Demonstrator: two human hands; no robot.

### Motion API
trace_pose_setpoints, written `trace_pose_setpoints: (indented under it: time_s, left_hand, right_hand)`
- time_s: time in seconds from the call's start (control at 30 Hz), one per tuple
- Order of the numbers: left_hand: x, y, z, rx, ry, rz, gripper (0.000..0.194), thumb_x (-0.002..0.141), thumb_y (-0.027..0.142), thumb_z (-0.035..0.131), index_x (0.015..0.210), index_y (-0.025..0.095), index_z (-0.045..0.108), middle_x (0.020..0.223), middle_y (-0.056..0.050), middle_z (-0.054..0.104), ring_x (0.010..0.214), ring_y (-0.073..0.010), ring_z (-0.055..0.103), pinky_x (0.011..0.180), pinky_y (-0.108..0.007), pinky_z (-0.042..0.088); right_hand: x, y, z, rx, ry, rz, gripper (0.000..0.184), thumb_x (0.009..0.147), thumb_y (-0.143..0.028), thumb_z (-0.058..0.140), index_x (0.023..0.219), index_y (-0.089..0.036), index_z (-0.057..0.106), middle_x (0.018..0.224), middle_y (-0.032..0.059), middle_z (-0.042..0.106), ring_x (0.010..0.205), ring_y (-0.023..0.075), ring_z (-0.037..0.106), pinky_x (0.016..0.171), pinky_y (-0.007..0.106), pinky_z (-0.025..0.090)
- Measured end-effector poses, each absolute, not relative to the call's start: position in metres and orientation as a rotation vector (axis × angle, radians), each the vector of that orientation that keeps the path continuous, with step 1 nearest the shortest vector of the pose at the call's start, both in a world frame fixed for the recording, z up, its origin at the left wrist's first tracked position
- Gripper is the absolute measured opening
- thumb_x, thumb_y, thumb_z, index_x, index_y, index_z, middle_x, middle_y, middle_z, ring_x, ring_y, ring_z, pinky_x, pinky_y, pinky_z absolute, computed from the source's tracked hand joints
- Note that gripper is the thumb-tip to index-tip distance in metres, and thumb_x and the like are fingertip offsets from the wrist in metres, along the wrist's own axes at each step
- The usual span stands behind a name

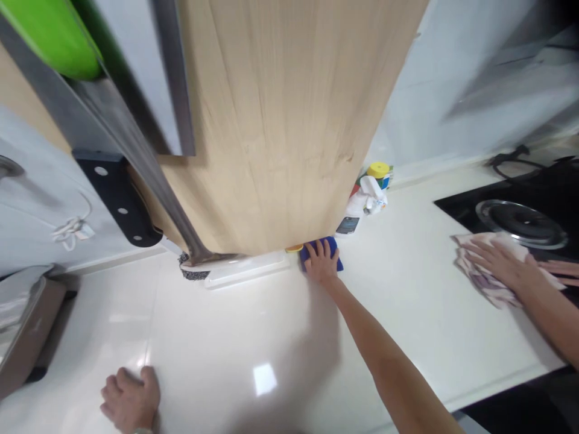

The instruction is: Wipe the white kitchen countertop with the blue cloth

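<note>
My right hand (322, 262) presses a blue cloth (337, 259) onto the white countertop (217, 337), at the foot of a tall wooden panel (280, 120). Its fingers are bent over the cloth, whose underside is hidden. At the lower left, my left hand (130, 399) rests on the counter, fingers loosely bent and apart, with nothing visible in it. Just beside the blue cloth lie a small yellow item (294, 248), partly covered by the panel, and a long white plastic piece (248, 269). A spray bottle (368, 193) stands to the right of the cloth.
A co-worker's hand (506, 265) lies flat on a striped cloth (488, 289) by the black stove (520, 220). A green handle (54, 36), a black knife handle (118, 199) and a metal shaft hang close by, upper left. A rack (34, 328) stands far left.
</note>
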State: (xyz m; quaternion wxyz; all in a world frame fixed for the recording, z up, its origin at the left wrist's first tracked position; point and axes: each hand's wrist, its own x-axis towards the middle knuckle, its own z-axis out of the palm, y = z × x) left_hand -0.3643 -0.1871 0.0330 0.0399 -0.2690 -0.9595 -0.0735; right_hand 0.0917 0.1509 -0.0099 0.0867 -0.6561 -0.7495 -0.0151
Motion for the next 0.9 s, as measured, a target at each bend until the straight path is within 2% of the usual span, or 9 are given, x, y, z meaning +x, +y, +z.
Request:
trace_pose_setpoints:
  time_s: [0.17,0.4,0.7,0.9]
  left_hand:
    - [-0.363,-0.188,0.035,-0.806,-2.947,-0.251,0.067,0.089,0.052,0.026,0.127,0.004,0.052,0.128,-0.028,0.052,0.128,-0.0429,0.042,0.105,-0.06,0.035]
    - [-0.355,-0.196,0.027,-0.86,-2.769,-0.407,0.063,0.088,0.046,0.031,0.13,0.002,0.049,0.129,-0.029,0.051,0.129,-0.0435,0.04,0.102,-0.061,0.034]
    - [-0.36,-0.205,0.013,-0.847,-2.827,-0.572,0.072,0.089,0.038,0.036,0.148,-0.002,0.031,0.151,-0.034,0.032,0.145,-0.0463,0.021,0.11,-0.068,0.021]
    - [-0.363,-0.217,0.009,-0.934,-2.822,-0.581,0.072,0.094,0.043,0.031,0.148,-0.005,0.032,0.154,-0.036,0.027,0.148,-0.0454,0.016,0.115,-0.065,0.016]
  right_hand:
    - [0.082,0.119,-0.01,-2.008,-2.242,-0.085,0.061,0.092,-0.033,0.038,0.153,-0.025,0.038,0.162,0.0129,0.032,0.149,0.0394,0.021,0.115,0.071,0.013]
    - [0.056,0.036,-0.007,-1.951,-2.379,-0.082,0.064,0.09,-0.034,0.044,0.154,-0.028,0.036,0.165,0.0109,0.028,0.152,0.038,0.018,0.118,0.069,0.011]
    - [-0.008,-0.106,-0.005,-1.625,-2.554,0.081,0.068,0.088,-0.039,0.053,0.154,-0.029,0.037,0.165,0.0121,0.026,0.152,0.0415,0.016,0.117,0.072,0.007]
    - [-0.014,-0.165,-0.004,-1.463,-2.54,0.124,0.067,0.087,-0.032,0.054,0.153,-0.03,0.038,0.165,0.0097,0.026,0.152,0.0399,0.017,0.119,0.071,0.011]
